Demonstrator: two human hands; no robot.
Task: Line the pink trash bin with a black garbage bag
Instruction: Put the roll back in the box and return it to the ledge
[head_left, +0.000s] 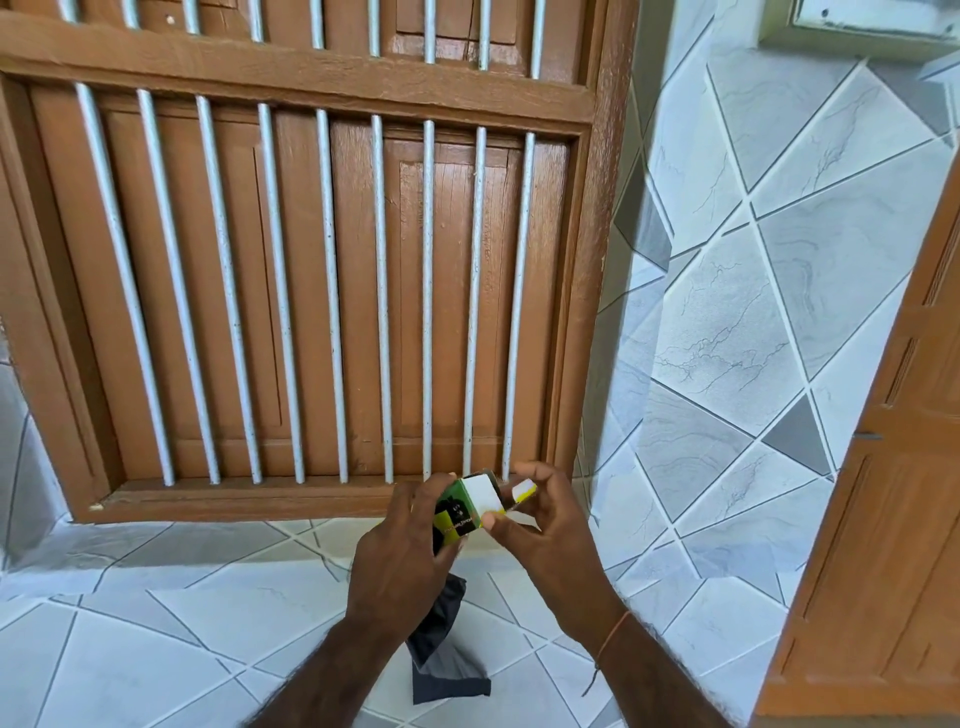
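Note:
A small green, yellow and white garbage-bag box (470, 506) is held up in front of the window sill. My left hand (402, 551) wraps around its left side. My right hand (540, 525) pinches the box's open end flap (523, 490) between thumb and fingers. A folded black garbage bag (447, 660) hangs below my left hand, partly hidden behind the wrist; whether that hand also grips it I cannot tell. The pink trash bin is not in view.
A brown wooden window (311, 291) with grey vertical bars fills the wall ahead. Grey-and-white tiles (156, 623) cover the sill ledge and the wall. A wooden door frame (883, 519) stands at the right edge.

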